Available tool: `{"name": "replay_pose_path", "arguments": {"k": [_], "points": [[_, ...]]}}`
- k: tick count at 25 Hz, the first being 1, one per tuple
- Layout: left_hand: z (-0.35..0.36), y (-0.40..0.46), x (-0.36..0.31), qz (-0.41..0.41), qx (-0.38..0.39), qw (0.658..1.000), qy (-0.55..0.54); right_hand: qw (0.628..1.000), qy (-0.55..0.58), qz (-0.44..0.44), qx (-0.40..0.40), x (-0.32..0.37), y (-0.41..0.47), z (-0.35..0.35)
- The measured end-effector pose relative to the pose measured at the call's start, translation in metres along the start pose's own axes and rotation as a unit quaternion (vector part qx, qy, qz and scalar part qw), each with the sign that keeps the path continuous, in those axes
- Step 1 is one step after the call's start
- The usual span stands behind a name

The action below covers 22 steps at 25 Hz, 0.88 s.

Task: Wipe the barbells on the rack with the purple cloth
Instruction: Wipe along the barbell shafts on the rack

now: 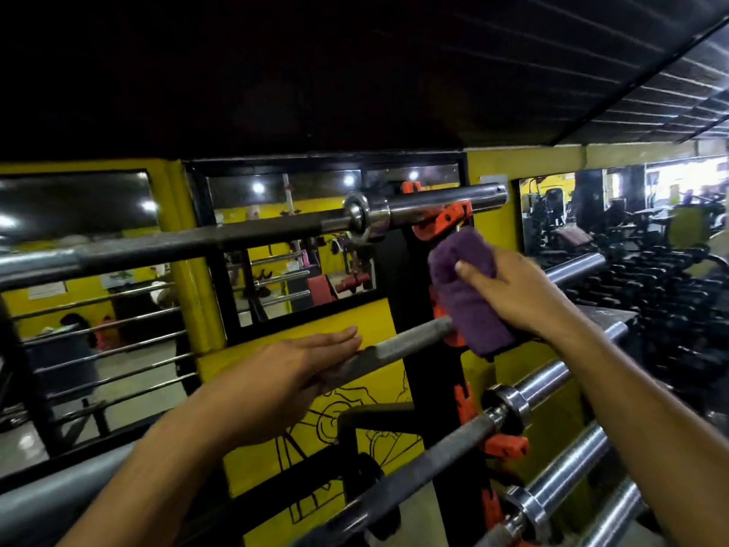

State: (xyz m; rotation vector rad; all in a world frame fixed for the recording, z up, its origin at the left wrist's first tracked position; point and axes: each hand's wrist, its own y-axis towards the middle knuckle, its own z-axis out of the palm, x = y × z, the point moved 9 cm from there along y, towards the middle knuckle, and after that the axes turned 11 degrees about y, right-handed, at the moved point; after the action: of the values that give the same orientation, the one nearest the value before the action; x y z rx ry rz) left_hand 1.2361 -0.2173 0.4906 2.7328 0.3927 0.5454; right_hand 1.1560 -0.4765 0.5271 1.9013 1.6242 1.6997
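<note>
Several barbells lie across a black upright rack (428, 373) with orange hooks. The top barbell (236, 238) runs left to right at head height. Below it the second barbell (398, 343) slants up to the right. My right hand (513, 294) grips the folded purple cloth (465, 294), wrapped round this bar at the rack post. My left hand (284, 373) rests with straight fingers on the same bar's shaft further left. Two lower barbells (453, 444) (560, 479) sit under my right forearm.
A yellow wall (355, 321) with mirrors stands just behind the rack. Dumbbell racks (662, 278) fill the right side. A grey padded bar (47, 503) crosses the lower left. Steel rails show in the mirror on the left.
</note>
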Motion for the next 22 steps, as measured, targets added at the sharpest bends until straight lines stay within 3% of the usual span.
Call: {"name": "replay_pose_path", "arguments": {"k": [3, 6, 9, 12, 14, 18, 22], "points": [[-0.004, -0.055, 0.022, 0.002, 0.016, 1.0, 0.013, 0.966, 0.187, 0.024, -0.175, 0.01, -0.037, -0.008], [-0.003, -0.102, 0.04, -0.005, 0.024, 1.0, 0.014, 0.946, 0.223, 0.011, -0.235, 0.02, -0.067, 0.007], [-0.011, -0.133, 0.052, -0.013, 0.017, 1.0, 0.005, 0.965, 0.17, 0.024, -0.2, 0.015, -0.072, 0.042], [-0.017, -0.136, 0.047, -0.003, 0.007, 1.0, 0.003, 0.987, -0.011, 0.077, -0.143, 0.0, -0.067, 0.084], [-0.018, -0.134, 0.043, 0.004, 0.003, 1.0, -0.007, 0.99, -0.022, 0.071, -0.122, 0.001, -0.069, 0.109], [-0.019, -0.132, 0.049, 0.007, -0.014, 1.0, -0.016, 0.985, -0.024, 0.007, -0.172, 0.04, -0.076, 0.126], [-0.019, -0.129, 0.051, -0.008, -0.033, 0.999, -0.029, 0.981, -0.02, -0.13, -0.142, 0.1, -0.107, 0.168]]}}
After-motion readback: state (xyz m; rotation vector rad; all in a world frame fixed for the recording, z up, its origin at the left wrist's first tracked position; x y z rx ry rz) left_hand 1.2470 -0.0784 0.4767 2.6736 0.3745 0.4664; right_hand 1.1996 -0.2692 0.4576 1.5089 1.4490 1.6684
